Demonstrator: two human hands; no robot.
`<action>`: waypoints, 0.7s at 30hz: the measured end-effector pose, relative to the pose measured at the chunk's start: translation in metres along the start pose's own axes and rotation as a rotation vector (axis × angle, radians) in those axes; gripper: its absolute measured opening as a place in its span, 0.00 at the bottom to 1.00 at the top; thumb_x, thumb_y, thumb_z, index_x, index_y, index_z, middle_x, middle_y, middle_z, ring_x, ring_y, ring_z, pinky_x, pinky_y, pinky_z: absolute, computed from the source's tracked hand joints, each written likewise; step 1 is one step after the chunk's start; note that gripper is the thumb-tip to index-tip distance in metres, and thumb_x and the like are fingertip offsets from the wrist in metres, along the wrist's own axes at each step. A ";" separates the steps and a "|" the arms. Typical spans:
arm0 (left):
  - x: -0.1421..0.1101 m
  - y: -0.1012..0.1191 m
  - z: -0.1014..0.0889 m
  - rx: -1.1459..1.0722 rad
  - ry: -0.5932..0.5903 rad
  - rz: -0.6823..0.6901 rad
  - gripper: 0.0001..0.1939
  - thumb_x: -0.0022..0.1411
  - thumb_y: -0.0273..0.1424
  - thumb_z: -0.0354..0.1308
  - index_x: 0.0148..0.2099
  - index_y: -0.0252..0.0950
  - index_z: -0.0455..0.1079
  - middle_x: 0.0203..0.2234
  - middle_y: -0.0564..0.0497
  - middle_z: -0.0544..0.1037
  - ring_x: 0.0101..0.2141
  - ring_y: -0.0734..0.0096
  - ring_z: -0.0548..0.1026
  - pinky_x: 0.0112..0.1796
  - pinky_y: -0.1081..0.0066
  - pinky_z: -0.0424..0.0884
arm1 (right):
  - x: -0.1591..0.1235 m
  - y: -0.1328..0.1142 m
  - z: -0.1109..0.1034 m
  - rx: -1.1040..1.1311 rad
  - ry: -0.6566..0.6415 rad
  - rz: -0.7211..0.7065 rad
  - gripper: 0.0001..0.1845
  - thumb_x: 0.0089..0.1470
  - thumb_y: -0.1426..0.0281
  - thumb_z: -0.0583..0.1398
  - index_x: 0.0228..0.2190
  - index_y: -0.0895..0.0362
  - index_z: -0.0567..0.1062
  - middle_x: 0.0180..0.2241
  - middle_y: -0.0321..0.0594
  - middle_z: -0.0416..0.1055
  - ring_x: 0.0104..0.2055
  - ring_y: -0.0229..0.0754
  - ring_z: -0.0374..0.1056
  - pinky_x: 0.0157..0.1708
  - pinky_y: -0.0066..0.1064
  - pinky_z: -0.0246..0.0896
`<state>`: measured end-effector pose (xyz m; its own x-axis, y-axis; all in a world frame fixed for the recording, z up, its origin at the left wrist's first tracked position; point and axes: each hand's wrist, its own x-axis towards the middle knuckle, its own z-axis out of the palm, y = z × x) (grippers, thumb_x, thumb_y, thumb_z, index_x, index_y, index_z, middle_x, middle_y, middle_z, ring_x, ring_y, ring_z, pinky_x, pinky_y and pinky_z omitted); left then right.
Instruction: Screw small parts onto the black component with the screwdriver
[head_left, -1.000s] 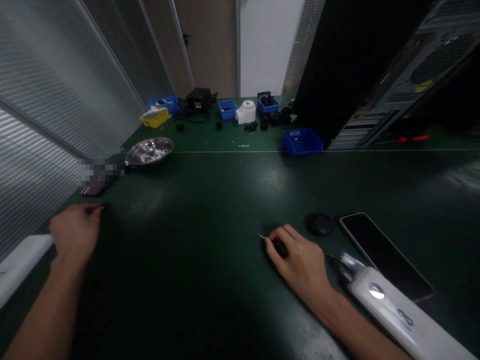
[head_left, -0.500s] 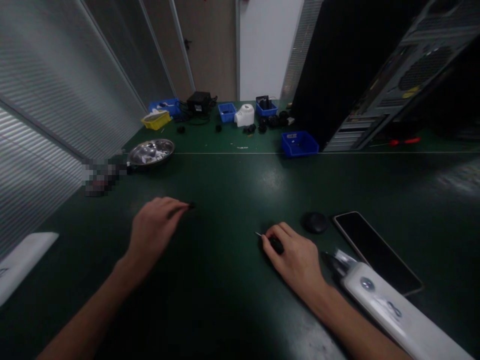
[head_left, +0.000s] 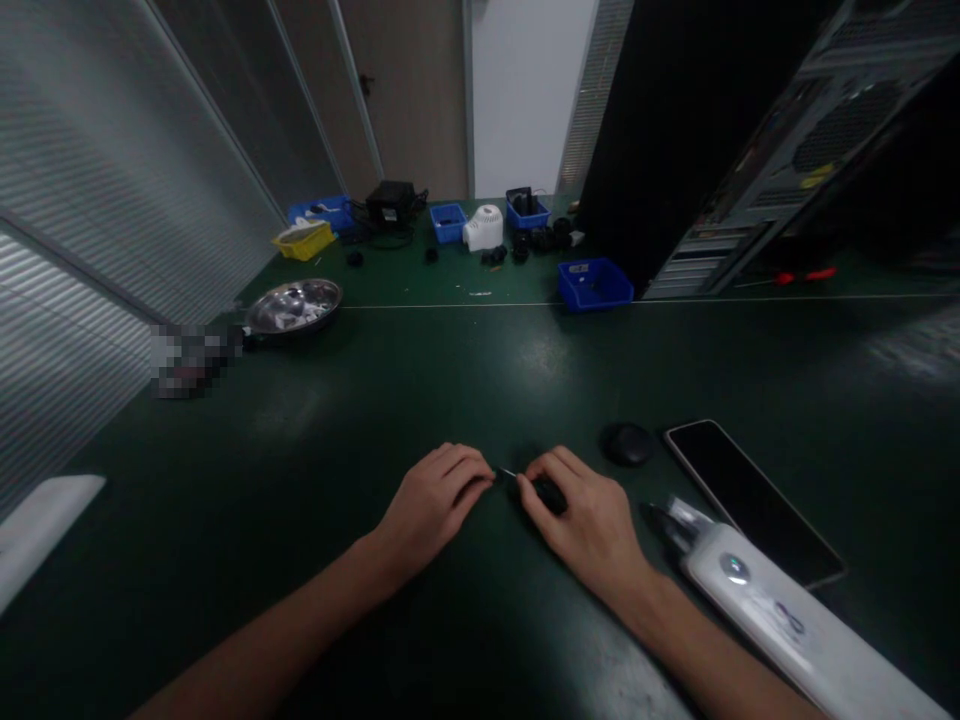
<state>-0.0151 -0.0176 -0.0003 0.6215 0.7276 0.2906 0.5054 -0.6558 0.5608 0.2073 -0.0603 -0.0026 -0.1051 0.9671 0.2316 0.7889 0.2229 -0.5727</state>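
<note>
My right hand (head_left: 589, 515) rests on the dark green table (head_left: 420, 370), its fingers curled round a small black part (head_left: 553, 494) with a thin metal pin sticking out to the left. My left hand (head_left: 435, 500) is close beside it, fingertips pinched together on a tiny dark piece right at the pin's tip. The two hands almost touch at the middle of the table. What the left fingers hold is too small to name.
A black round object (head_left: 628, 443), a dark phone (head_left: 750, 500) and a white device (head_left: 780, 620) lie right of my right hand. A metal bowl (head_left: 294, 305) sits far left. Blue bins (head_left: 594, 284), a yellow bin (head_left: 304, 240) and a computer case (head_left: 795, 150) stand behind.
My left hand has travelled from the far left of the table to the right, carrying a tiny dark piece, and now meets my right hand. My right hand has stayed put.
</note>
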 end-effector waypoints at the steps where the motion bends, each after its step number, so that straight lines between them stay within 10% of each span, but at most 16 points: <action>1: 0.000 -0.001 0.000 -0.036 -0.011 -0.027 0.08 0.72 0.26 0.55 0.51 0.36 0.72 0.45 0.48 0.77 0.46 0.67 0.74 0.49 0.63 0.72 | 0.000 0.000 0.000 0.022 -0.003 -0.007 0.10 0.66 0.63 0.57 0.34 0.53 0.74 0.35 0.34 0.72 0.32 0.37 0.69 0.33 0.29 0.56; 21: -0.001 -0.009 0.001 -0.154 -0.051 0.063 0.13 0.72 0.25 0.54 0.54 0.36 0.75 0.46 0.47 0.78 0.45 0.69 0.75 0.47 0.66 0.74 | -0.001 0.001 0.002 0.045 -0.089 -0.122 0.08 0.67 0.66 0.56 0.35 0.53 0.73 0.36 0.35 0.71 0.34 0.37 0.70 0.33 0.29 0.57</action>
<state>-0.0193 -0.0128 -0.0063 0.6801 0.6727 0.2915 0.3695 -0.6580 0.6561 0.2071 -0.0604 -0.0054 -0.2531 0.9391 0.2325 0.7391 0.3427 -0.5799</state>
